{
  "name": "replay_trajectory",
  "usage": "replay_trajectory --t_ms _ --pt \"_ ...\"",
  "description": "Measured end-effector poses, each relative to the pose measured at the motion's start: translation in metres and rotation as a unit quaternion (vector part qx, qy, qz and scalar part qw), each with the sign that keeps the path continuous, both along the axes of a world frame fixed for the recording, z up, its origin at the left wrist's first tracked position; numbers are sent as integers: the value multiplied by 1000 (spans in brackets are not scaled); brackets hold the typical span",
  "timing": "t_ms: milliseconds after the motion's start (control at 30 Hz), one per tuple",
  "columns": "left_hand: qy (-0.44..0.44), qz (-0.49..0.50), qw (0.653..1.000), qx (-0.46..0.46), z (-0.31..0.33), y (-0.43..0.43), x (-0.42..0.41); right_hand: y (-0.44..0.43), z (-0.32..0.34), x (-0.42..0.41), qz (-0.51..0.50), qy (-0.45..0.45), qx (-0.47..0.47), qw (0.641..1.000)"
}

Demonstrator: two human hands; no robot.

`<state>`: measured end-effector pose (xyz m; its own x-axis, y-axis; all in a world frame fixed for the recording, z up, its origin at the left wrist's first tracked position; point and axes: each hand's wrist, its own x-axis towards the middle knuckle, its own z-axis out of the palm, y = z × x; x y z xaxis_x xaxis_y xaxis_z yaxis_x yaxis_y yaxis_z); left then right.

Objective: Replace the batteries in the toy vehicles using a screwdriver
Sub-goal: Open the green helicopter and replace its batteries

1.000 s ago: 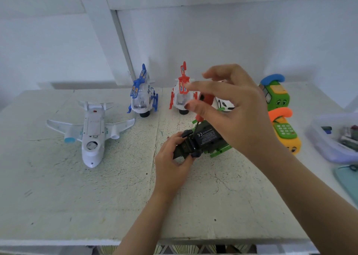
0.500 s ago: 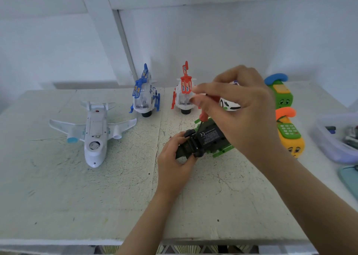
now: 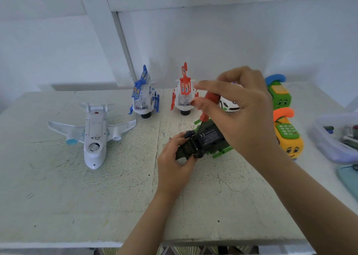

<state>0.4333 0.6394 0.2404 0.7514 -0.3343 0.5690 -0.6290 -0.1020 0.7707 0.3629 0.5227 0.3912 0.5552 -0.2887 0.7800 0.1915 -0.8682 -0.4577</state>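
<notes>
Red screwdriver [image 3: 212, 98]; black-green vehicle [image 3: 210, 137]; white plane [image 3: 95, 136]; blue helicopter [image 3: 143, 100]; red helicopter [image 3: 184, 98]; speckled table [image 3: 58, 187].

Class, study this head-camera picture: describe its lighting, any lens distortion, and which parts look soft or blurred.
Head view: soft, even light, faint shadows, no harsh glare on the pale scuffed table; the wide-angle lens bows the table's edges; the right hand pinching the red-handled screwdriver looks slightly smeared; the clear plastic tub at the right border is blurry.

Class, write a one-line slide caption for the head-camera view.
Left hand steadies an upturned black-and-green toy vehicle while the right hand holds a red-handled screwdriver against its underside.
</notes>
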Motion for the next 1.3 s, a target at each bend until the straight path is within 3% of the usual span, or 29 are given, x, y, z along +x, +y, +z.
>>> replay_trajectory --t_ms 300,467,667,867,1033,1300 --pt "5 7 1000 4 -1 0 1 0 -5 -6 73 37 -6 997" --pt "0 16 1000 14 -2 1 1 1 -2 -5 39 -16 4 999" --pt "-7 18 999 25 -3 1 1 -1 -4 -6 59 21 0 998" --pt "-7 22 999 31 -4 1 3 1 -3 -8 46 -38 32 998" --pt "-10 24 999 35 -5 1 3 -2 -6 -7 56 -4 39 998" --pt "-18 26 999 35 -3 0 2 -1 -5 -9 37 -42 25 998"
